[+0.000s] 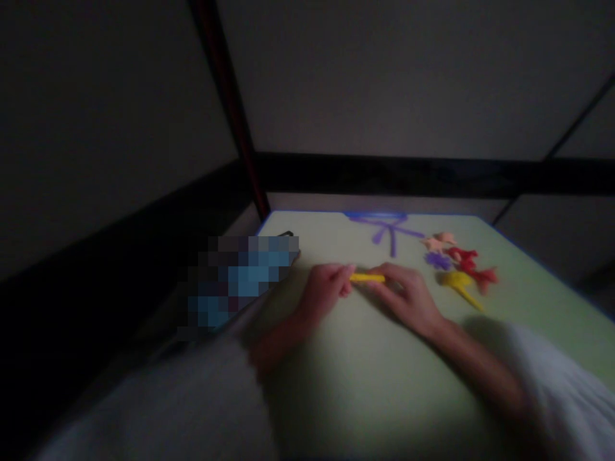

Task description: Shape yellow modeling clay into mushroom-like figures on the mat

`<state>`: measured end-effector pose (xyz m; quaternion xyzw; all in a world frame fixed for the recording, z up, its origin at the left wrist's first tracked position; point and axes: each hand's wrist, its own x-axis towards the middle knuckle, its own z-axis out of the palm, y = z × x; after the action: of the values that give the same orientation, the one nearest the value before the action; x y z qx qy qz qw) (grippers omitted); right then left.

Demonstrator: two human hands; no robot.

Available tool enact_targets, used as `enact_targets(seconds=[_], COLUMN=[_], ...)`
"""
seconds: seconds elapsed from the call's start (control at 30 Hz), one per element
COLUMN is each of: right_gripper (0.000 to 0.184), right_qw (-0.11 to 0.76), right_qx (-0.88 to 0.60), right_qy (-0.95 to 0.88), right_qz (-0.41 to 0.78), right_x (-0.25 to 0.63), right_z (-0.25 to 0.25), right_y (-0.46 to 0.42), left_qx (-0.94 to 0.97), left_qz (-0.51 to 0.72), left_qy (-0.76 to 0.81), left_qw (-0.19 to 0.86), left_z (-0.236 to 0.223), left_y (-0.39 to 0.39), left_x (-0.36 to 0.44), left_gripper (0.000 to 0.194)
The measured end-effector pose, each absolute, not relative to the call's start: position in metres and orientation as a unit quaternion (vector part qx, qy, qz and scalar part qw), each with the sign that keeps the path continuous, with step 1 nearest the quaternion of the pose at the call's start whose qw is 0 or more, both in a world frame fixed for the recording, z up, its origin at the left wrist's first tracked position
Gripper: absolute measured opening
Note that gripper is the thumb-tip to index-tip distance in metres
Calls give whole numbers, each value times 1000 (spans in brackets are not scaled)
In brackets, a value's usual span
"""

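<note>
Both my hands hold a thin yellow stick-like piece level, just over the pale green table. Its left end is pinched in the fingers of my left hand. My right hand grips the other end between thumb and fingers. What the piece is made of cannot be made out. To the right of my right hand lies a yellow piece with a wide head and a thin stem. A purple flower-like piece is just behind it.
Red pieces and peach-coloured pieces lie at the right. Long purple strips cross near the back of the table. At the left is a pixelated bluish object. A wall stands behind.
</note>
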<state>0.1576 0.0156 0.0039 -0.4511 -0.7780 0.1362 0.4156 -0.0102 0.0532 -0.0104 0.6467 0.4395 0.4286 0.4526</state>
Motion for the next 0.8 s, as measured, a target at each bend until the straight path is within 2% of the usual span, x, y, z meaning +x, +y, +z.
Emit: enact_targets(seconds=[0.07,0.2,0.33,0.5,0.57,0.63,0.8], right_gripper=[26,19,15,24,30,27,23], right_qw=[411,460,489,468,460,474,517], right_qx=[-457,-470,-472,-503,-513,-507,-475], right_qy=[-775,-734,-714,-703,-694,-683,-674], right_qz=[146,170,171,186,206,227,229], right_x=[158,160,161,163,163,163,163], right_z=[4,1,-1,1,2,2,2], right_y=[17,22,25,24,24,25,29], left_qx=[647,626,613,626,639,650,632], left_qz=[428,443,448,438,433,427,455], left_qy=[441,437,430,436,443,450,448], left_qw=[452,470,488,475,457,439,439], left_z=[-9,-10,-12,-11,-10,-11,-16], left_y=[53,55,57,58,57,58,62], left_x=[-11,-13,-15,-14,-13,-14,-19], left_gripper=[36,14,20,17,28,37,21])
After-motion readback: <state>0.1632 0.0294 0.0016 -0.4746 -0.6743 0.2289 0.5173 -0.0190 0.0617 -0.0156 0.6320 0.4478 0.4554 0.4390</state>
